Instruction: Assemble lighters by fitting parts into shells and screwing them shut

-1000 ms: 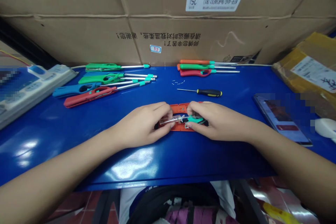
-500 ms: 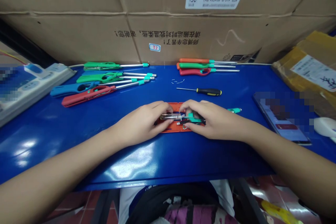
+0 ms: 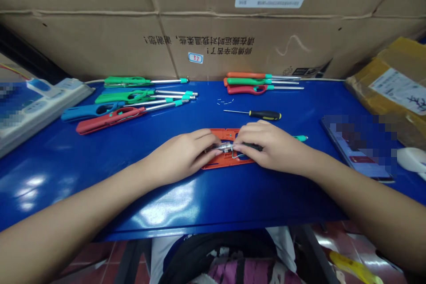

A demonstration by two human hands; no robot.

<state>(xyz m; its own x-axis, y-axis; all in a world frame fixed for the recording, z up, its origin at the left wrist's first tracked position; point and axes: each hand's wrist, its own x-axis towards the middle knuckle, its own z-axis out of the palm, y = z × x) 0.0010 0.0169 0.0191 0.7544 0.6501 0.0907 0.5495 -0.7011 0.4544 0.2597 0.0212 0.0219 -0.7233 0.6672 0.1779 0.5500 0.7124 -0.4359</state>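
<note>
While the left hand [image 3: 189,155] pinches a clear, tubular tank [image 3: 225,146] in a narrow grip, the right hand [image 3: 276,147] brings its fingertips together at the tank's pale end; whether they clasp it, I cannot tell. The tank lies over an orange plastic casing [image 3: 214,163], its hollow inner side facing up, where a thin pale wire [image 3: 238,156] loops. Beneath spreads the glossy blue worktop [image 3: 166,213]; beyond are a black-and-yellow screwdriver [image 3: 264,115] and a creased cardboard box [image 3: 116,44], its contents hidden.
</note>
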